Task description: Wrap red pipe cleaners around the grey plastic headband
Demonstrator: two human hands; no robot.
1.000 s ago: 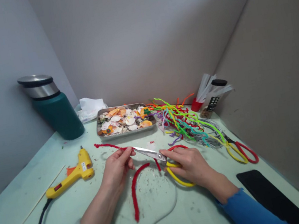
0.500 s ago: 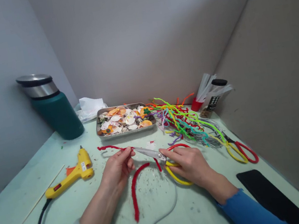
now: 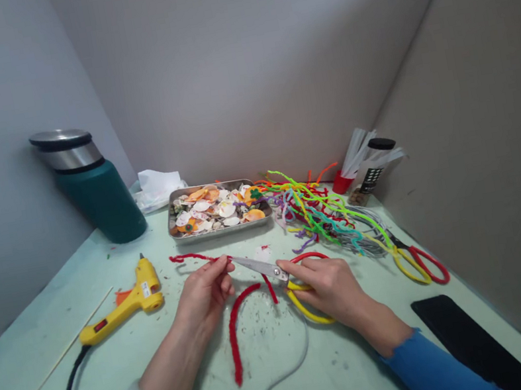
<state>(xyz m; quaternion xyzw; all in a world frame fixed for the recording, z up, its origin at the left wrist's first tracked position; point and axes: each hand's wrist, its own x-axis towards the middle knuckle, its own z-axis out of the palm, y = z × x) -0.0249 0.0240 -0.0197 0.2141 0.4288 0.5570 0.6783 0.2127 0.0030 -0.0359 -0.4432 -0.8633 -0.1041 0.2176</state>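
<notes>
My left hand (image 3: 210, 289) pinches a thin red pipe cleaner (image 3: 189, 256), whose bent end sticks out to the left. In my right hand (image 3: 329, 282) is a pair of scissors (image 3: 257, 265) with one red and one yellow handle loop. Its blades look closed, and their tips touch or nearly touch the fingertips of my left hand; the exact contact is hidden. A short red piece (image 3: 270, 289) shows just below the blades. Between my forearms, a thicker curved red pipe cleaner (image 3: 234, 341) and a grey one (image 3: 294, 370) lie on the table.
A yellow hot glue gun (image 3: 129, 305) and a thin stick (image 3: 46, 381) lie left. Behind are a green bottle (image 3: 102, 199), a metal tray (image 3: 221, 231) of shells, and tangled coloured pipe cleaners (image 3: 313, 206). More scissors (image 3: 434, 264) and a black flat object (image 3: 467, 337) lie right.
The short red piece below the blades has shifted slightly left and down. The scissors and my right hand have moved a touch to the left; my left hand stays nearly still.
</notes>
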